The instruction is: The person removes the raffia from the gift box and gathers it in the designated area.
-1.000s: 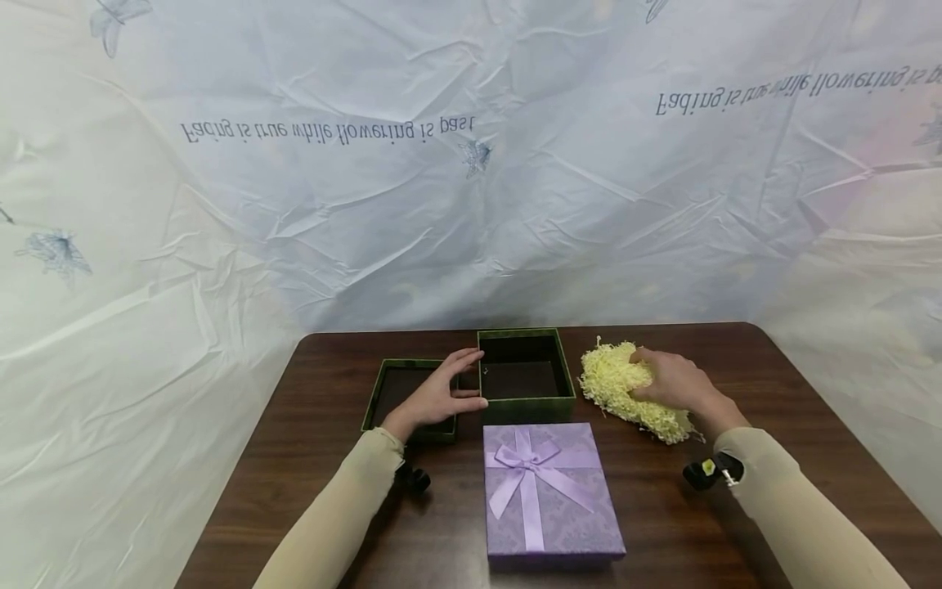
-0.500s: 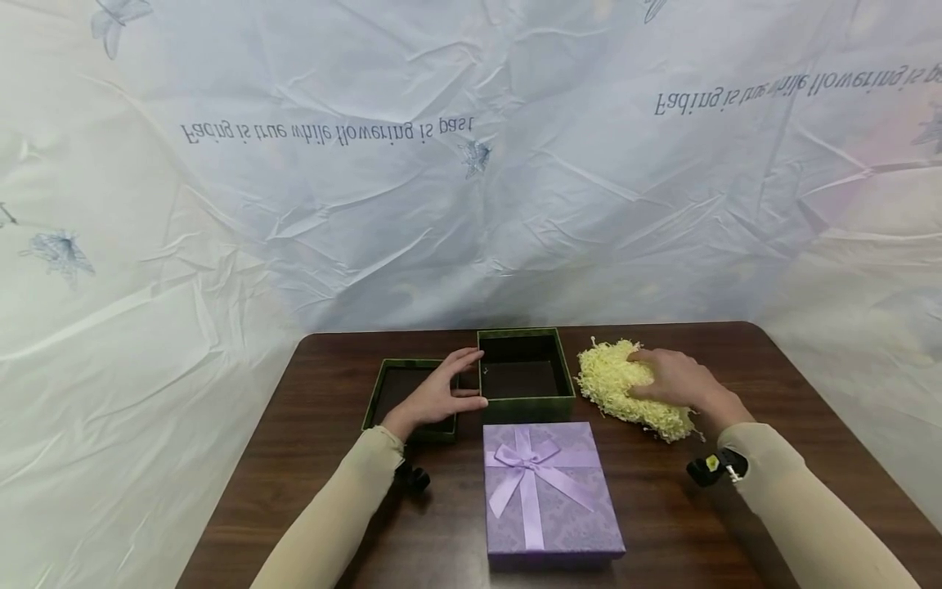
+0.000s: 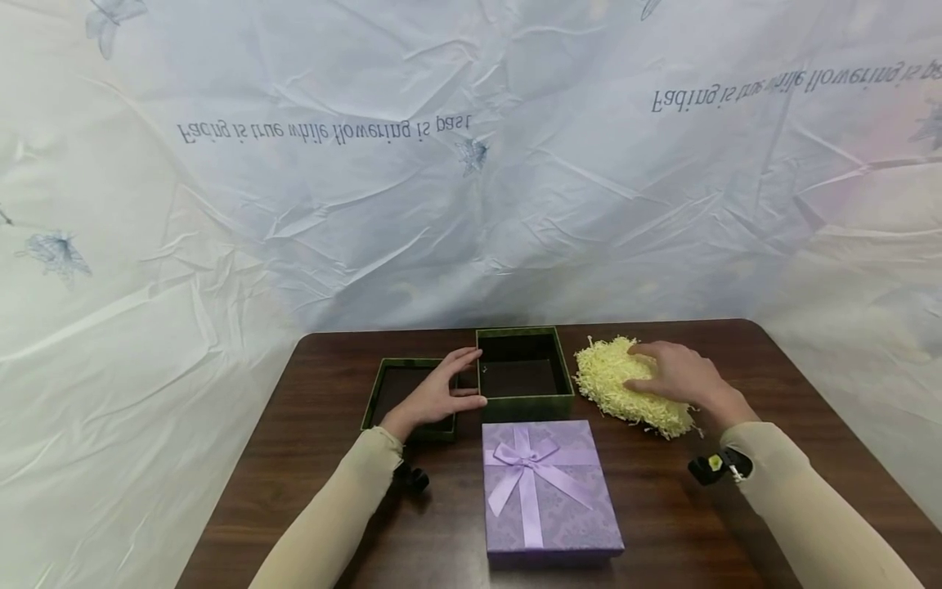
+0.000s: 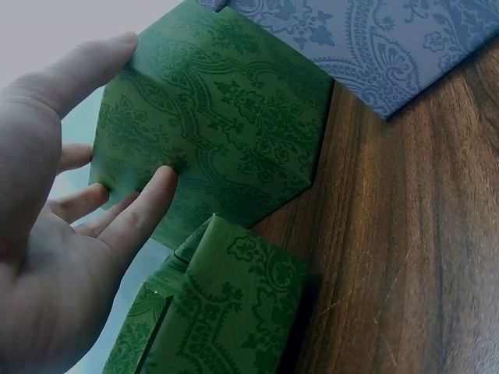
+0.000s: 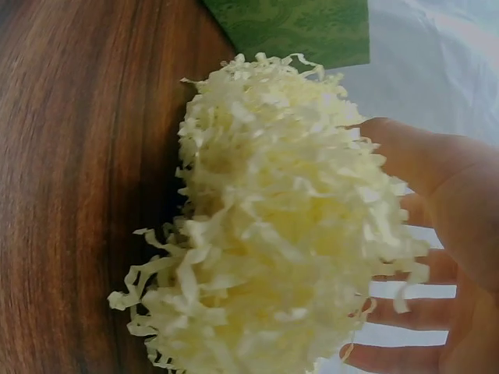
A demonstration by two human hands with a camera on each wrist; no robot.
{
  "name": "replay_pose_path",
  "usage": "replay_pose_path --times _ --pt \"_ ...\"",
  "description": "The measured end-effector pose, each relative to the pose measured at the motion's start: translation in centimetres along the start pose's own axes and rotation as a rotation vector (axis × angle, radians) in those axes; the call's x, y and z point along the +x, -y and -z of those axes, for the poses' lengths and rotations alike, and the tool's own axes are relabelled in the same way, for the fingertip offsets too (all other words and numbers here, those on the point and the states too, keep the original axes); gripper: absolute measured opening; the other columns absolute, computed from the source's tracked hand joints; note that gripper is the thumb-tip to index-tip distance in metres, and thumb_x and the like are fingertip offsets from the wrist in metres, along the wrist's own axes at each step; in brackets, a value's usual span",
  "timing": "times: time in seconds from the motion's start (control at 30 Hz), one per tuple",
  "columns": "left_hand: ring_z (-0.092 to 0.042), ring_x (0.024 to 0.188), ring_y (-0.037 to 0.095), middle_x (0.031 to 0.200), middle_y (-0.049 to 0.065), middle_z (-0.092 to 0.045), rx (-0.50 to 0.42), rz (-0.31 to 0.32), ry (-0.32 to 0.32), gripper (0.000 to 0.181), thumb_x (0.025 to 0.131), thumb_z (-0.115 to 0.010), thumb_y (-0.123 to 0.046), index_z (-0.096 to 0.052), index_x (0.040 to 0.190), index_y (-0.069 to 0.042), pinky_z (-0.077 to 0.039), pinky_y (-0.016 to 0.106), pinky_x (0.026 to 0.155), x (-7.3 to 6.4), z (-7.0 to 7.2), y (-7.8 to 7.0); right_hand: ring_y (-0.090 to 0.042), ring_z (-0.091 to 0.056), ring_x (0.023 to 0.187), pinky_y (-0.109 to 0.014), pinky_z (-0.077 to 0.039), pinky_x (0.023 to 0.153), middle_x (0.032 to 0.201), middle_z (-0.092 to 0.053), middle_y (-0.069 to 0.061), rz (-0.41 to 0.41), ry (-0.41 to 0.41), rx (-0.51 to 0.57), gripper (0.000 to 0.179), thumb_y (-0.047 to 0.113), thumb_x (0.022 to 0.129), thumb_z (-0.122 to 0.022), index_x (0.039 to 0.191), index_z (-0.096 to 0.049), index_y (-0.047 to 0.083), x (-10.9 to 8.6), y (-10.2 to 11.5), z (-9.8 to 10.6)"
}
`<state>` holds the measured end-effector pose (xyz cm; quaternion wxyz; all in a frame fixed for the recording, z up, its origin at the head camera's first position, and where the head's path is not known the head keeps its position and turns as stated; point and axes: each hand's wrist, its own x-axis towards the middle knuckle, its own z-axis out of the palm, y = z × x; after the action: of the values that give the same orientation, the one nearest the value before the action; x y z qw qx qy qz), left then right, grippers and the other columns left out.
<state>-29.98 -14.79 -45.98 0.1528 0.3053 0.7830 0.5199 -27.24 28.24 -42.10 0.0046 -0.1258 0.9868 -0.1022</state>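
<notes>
An uncovered green box (image 3: pixel 526 401) with a dark inside stands at the back of the table. My left hand (image 3: pixel 434 397) touches its left side, thumb and fingers spread; in the left wrist view the fingertips (image 4: pixel 160 179) lie against the box's patterned green wall (image 4: pixel 226 117). To the right, a clump of pale yellow shredded paper (image 3: pixel 618 380) is gripped from its right side by my right hand (image 3: pixel 680 376). Seen from the right wrist, the thumb (image 5: pixel 398 148) is at the clump's upper edge, and the other fingertips are hidden behind the shreds (image 5: pixel 273 226).
A green box lid (image 3: pixel 383 401) lies upturned left of the green box, partly under the left hand in the head view. Nearer the person is a purple gift box (image 3: pixel 552 523) with a ribbon bow. White printed sheeting (image 3: pixel 441 229) hangs behind the brown table (image 3: pixel 294 499).
My right hand and the shredded paper have shifted slightly, the paper a little toward the green box. The left hand keeps its place at the box.
</notes>
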Motion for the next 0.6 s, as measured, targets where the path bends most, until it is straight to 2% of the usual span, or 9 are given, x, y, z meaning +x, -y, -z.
replay_pose_path --times 0.17,0.3,0.5,0.6 --pt "-0.033 0.141 0.034 0.161 0.007 -0.015 0.041 0.019 -0.019 0.088 0.089 -0.073 -0.025 -0.018 0.157 -0.015 -0.055 0.038 0.097 -0.3 0.0 -0.4 -0.050 -0.052 0.118 -0.070 -0.049 0.080 0.138 -0.052 -0.027 0.000 -0.038 0.019 0.075 0.059 0.083 -0.068 0.139 -0.055 0.010 -0.2 0.5 0.6" --pt "-0.034 0.141 0.032 0.161 0.007 -0.016 0.097 0.025 -0.038 0.089 0.089 -0.073 -0.031 -0.019 0.157 -0.016 -0.053 0.039 0.100 -0.6 0.0 -0.6 -0.050 -0.049 0.122 -0.070 -0.047 0.086 0.140 -0.050 -0.026 -0.001 -0.087 0.052 0.076 0.059 0.086 -0.065 0.140 -0.052 0.007 -0.4 0.9 1.0" --pt "-0.031 0.144 0.030 0.162 0.008 -0.018 0.299 0.041 -0.067 0.088 0.088 -0.069 -0.048 -0.023 0.157 -0.017 -0.045 0.049 0.108 -1.5 0.4 -0.9 -0.046 -0.048 0.125 -0.064 -0.043 0.100 0.140 -0.051 -0.025 0.079 -0.159 0.141 0.075 0.055 0.089 -0.064 0.141 -0.050 0.002 -0.4 1.5 1.1" --pt "-0.030 0.145 0.028 0.161 0.007 -0.021 0.348 0.044 -0.072 0.089 0.087 -0.069 -0.052 -0.025 0.156 -0.019 -0.043 0.049 0.110 -2.1 0.7 -1.3 -0.046 -0.046 0.127 -0.064 -0.042 0.100 0.142 -0.048 -0.025 0.106 -0.164 0.194 0.077 0.054 0.090 -0.063 0.144 -0.046 0.002 -0.7 2.1 1.2"
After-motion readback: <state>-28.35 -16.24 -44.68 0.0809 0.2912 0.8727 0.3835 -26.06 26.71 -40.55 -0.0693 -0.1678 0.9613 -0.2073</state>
